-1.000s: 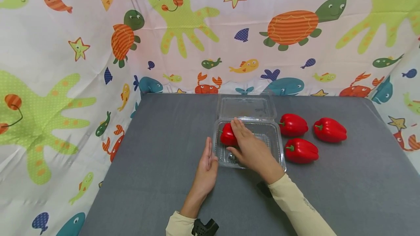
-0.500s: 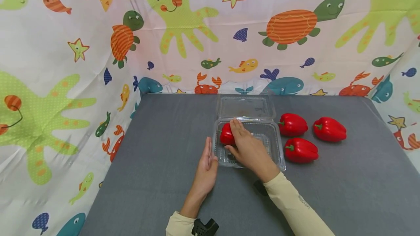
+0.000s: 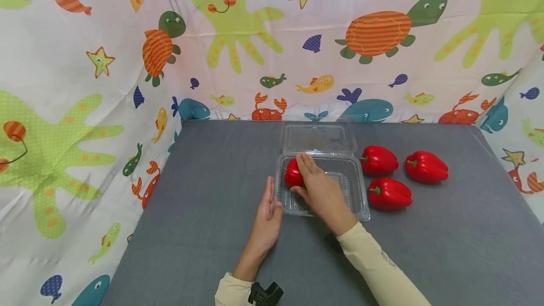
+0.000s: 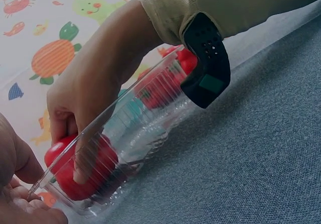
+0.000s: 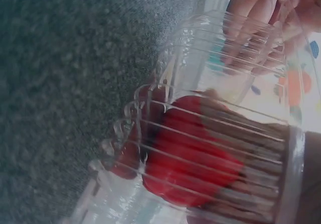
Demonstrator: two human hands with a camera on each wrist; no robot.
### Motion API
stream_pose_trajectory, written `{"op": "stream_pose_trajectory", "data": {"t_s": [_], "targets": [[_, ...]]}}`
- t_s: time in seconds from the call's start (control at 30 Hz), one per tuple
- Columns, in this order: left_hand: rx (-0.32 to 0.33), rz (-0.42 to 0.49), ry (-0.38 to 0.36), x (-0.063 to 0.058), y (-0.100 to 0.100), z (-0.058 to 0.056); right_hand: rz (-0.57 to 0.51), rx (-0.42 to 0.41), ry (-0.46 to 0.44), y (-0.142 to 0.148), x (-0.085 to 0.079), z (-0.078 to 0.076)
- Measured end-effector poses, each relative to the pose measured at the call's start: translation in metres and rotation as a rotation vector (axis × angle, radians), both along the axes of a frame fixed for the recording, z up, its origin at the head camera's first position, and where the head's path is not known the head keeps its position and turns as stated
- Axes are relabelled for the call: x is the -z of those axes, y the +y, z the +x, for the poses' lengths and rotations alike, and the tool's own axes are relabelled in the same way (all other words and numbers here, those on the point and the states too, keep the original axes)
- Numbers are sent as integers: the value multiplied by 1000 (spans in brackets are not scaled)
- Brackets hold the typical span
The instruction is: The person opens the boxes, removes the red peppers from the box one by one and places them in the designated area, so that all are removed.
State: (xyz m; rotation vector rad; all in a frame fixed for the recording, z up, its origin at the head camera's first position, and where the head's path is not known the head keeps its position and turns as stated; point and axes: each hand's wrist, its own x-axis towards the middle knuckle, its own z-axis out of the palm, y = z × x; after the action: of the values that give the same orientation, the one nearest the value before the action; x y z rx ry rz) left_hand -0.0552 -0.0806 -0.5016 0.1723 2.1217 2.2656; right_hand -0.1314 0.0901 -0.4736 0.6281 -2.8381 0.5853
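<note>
A clear plastic clamshell container (image 3: 349,181) lies opened out, its lid folded back. Inside, at the left end, sits a red bell pepper (image 3: 292,174). My right hand (image 3: 323,192) grips this pepper from above; in the left wrist view the thumb reaches down the near side of the pepper (image 4: 65,179) behind the clear wall. With fingers straight, my left hand (image 3: 267,221) stands on edge against the container's left side. The right wrist view shows the held pepper (image 5: 185,153) through the ribbed wall, with the left hand's fingers (image 5: 246,28) at the far end.
Three more red bell peppers lie right of the container: one at the back (image 3: 379,160), one in front (image 3: 390,194), one farther right (image 3: 427,167). The clear lid (image 3: 318,138) lies toward the back edge of the grey tabletop (image 3: 212,192). A printed sea-animal curtain (image 3: 255,8) hangs behind.
My right wrist and forearm have shifted slightly left, while the right hand keeps its hold on the pepper in the container. The left hand stays at the container's side.
</note>
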Motion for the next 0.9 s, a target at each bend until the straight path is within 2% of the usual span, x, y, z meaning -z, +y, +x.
{"op": "stream_pose_trajectory", "data": {"t_s": [0.23,0.53,0.9], "targets": [[-6,4,-5,0,0,1,-10,1,41,0,1,0],[-10,8,19,2,0,0,-45,-36,45,5,0,0],[-26,27,24,3,1,2,-73,-75,52,12,-10,5]]}}
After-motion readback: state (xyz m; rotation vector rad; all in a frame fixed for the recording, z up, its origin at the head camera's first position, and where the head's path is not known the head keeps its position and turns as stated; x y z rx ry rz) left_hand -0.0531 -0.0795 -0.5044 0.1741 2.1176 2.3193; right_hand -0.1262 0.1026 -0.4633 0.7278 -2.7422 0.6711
